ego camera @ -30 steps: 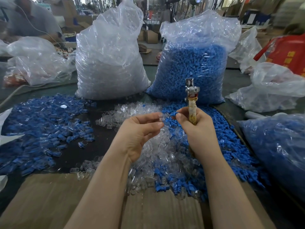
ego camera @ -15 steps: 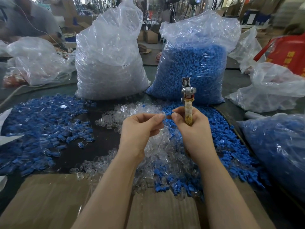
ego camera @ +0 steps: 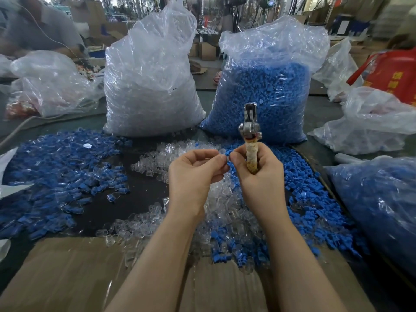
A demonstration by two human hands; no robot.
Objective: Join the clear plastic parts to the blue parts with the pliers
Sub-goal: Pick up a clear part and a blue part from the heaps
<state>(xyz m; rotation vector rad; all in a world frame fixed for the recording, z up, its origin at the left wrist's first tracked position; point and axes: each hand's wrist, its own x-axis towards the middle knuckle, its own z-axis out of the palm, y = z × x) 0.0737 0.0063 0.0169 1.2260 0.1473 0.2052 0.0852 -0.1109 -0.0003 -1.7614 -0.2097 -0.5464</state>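
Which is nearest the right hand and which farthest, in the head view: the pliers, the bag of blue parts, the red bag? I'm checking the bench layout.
1. Pliers: gripped in the right hand, head pointing up.
2. Bag of blue parts: standing behind the hand, across the table.
3. Red bag: far right, at the back edge.

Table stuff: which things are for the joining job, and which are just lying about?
For the job: pliers in the right hand; clear part and blue part pinched between both hands; left hand; loose clear pile.

Just lying about: red bag, cardboard.
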